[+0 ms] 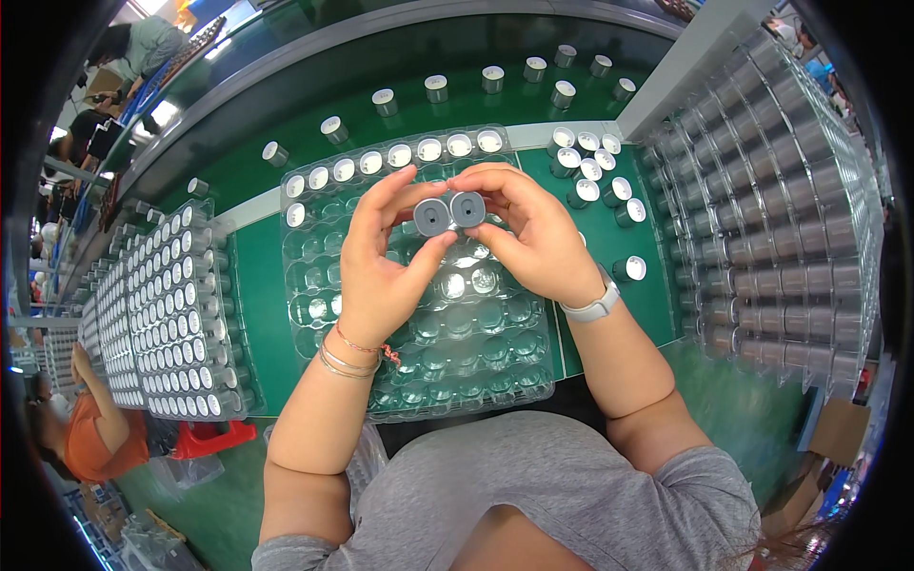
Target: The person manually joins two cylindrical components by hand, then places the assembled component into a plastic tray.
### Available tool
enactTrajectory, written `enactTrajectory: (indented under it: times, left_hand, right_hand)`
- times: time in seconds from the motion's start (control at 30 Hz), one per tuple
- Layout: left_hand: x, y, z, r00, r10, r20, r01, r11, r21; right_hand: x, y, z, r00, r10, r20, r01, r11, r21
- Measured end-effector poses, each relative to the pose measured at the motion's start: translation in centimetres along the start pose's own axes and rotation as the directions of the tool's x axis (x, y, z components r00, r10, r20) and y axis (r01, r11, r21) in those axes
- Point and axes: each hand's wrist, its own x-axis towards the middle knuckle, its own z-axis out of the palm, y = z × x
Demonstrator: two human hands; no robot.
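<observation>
Above a clear plastic tray [314, 249], my hands hold two short grey cylinders side by side, their grey ends facing up at me. My left hand [386, 257] is closed on the left cylinder [431, 218], thumb at its lower edge. Fingers and thumb of my right hand [526, 233] grip the right cylinder [467, 209]. Each grey end has a small dark slot in its middle. The two cylinders touch or nearly touch. In the tray, white-topped cylinders [400, 154] fill the far row, with one more at the left side; many round pockets hold nothing.
Loose white-topped cylinders [586, 193] stand on the green table right of the tray. More ride spaced out on a green conveyor [409, 119] beyond. Filled trays [157, 314] lie at left; a tall stack of filled trays [771, 209] rises at right. Another person [95, 423] is at far left.
</observation>
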Motion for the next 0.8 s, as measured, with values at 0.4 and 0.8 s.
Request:
enactTrajectory:
  times: [0.4, 0.8]
  left_hand:
    - [0.0, 0.0, 0.0, 0.998, -0.047, -0.040, 0.046, 0.999, -0.021]
    - [0.2, -0.3, -0.9, 0.956, -0.291, -0.019, 0.208, 0.727, -0.654]
  right_hand:
    - [0.0, -0.3, 0.0, 0.998, 0.060, 0.008, -0.060, 0.998, 0.011]
    - [0.3, -1.2, 0.5, 0.969, 0.219, -0.114, -0.201, 0.967, 0.154]
